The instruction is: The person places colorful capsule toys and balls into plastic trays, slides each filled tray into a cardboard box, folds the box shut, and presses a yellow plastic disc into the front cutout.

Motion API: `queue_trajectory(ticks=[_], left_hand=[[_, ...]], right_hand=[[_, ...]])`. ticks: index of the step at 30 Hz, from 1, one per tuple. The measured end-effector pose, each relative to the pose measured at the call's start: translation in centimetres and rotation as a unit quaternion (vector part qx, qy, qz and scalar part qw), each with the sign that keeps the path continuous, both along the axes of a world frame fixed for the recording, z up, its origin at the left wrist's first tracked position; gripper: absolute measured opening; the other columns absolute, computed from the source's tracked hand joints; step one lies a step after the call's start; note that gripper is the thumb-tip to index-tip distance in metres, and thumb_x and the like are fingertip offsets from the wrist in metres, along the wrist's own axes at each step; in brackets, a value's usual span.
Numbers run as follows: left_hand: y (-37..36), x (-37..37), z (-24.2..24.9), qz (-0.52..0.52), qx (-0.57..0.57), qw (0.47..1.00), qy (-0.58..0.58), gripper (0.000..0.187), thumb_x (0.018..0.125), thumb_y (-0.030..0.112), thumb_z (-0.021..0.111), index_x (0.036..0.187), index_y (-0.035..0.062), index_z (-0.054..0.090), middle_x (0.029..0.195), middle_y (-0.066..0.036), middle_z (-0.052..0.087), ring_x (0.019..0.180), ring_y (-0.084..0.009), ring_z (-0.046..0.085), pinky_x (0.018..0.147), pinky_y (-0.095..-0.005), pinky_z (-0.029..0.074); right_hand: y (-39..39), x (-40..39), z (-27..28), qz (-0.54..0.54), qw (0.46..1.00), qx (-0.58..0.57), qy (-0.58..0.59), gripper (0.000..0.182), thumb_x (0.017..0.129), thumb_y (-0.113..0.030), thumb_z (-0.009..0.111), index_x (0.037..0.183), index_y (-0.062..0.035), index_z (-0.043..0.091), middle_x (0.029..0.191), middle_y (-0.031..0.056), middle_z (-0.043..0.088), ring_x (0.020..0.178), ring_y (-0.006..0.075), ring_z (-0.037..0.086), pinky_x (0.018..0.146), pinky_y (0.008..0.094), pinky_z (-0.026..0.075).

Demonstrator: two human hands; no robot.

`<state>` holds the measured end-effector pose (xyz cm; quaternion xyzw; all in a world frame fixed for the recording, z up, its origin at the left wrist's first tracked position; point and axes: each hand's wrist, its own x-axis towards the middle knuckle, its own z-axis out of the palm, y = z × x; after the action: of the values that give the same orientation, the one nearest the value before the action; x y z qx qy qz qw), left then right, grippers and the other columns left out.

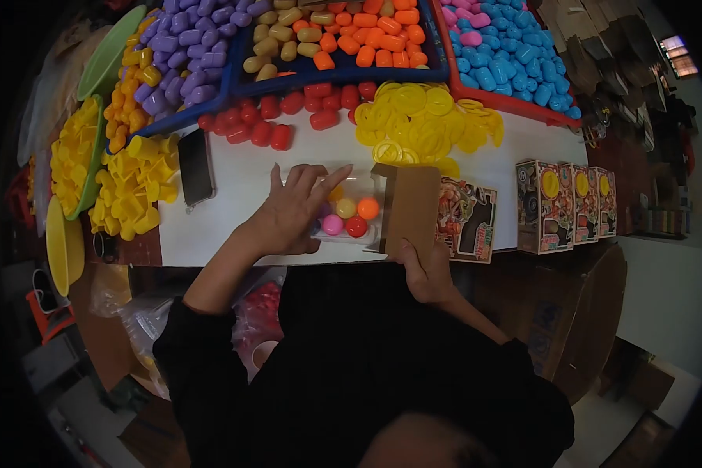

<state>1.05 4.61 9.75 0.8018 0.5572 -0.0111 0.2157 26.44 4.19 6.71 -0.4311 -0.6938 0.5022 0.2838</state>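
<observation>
My left hand (292, 209) rests with spread fingers on a clear plastic tray (349, 212) that holds several coloured capsule balls: yellow, orange, pink and red. The tray's right end sits at the open flap of a printed cardboard box (444, 214) lying on the white table (234, 226). My right hand (425, 269) grips the box's near edge at its brown flap. Both sleeves are black.
Trays of purple (183, 54), orange and tan (343, 31) and blue capsules (507, 54) line the far side. Loose red capsules (288, 113), yellow discs (425, 117) and yellow cups (132, 187) lie on the table. A phone (196, 166) lies left. Three closed boxes (565, 204) stand right.
</observation>
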Motion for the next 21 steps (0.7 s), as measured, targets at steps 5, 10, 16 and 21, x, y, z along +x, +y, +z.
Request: queue_trajectory(ticks=[5,10,16,21], left_hand=[[0.0,0.8,-0.9,-0.030,0.018,0.999,-0.013,0.124,0.047,0.025,0.085,0.144,0.0195,0.007,0.128,-0.015,0.035,0.122,-0.0335,0.033,0.093,-0.0668,0.025],[0.2,-1.1,-1.1,-0.053,0.021,0.997,-0.054,0.118,0.047,0.039,0.086,0.140,0.0177,0.016,0.130,-0.015,0.032,0.125,-0.0359,0.031,0.097,-0.0608,0.028],[-2.1,-5.1,-1.7,0.174,0.131,0.937,-0.274,0.047,0.071,0.030,0.075,0.106,0.0070,0.054,0.114,-0.014,0.046,0.106,-0.0312,0.049,0.090,-0.0360,0.040],[-3.5,-7.2,-2.2,0.238,-0.017,0.947,-0.216,0.026,0.072,0.027,0.074,0.081,0.0037,0.067,0.103,-0.014,0.052,0.099,-0.0286,0.051,0.087,-0.0340,0.041]], right_hand=[[-0.1,-2.3,0.4,0.027,0.998,-0.028,0.040,0.016,0.087,-0.011,0.046,0.083,0.0006,0.056,0.067,0.0105,0.058,0.061,0.0238,0.058,0.057,0.0337,0.045],[-0.6,-5.1,-0.6,0.087,0.993,-0.023,0.073,0.014,0.087,-0.011,0.047,0.083,0.0003,0.056,0.071,0.0113,0.058,0.063,0.0232,0.058,0.060,0.0327,0.045],[-0.8,-5.7,-1.5,0.102,0.990,-0.030,0.096,0.014,0.086,-0.010,0.047,0.084,0.0003,0.056,0.072,0.0109,0.059,0.064,0.0224,0.059,0.061,0.0325,0.046],[-0.8,-5.6,-1.6,0.104,0.987,-0.047,0.110,0.014,0.086,-0.009,0.047,0.084,0.0006,0.057,0.072,0.0103,0.059,0.065,0.0214,0.059,0.060,0.0324,0.047]])
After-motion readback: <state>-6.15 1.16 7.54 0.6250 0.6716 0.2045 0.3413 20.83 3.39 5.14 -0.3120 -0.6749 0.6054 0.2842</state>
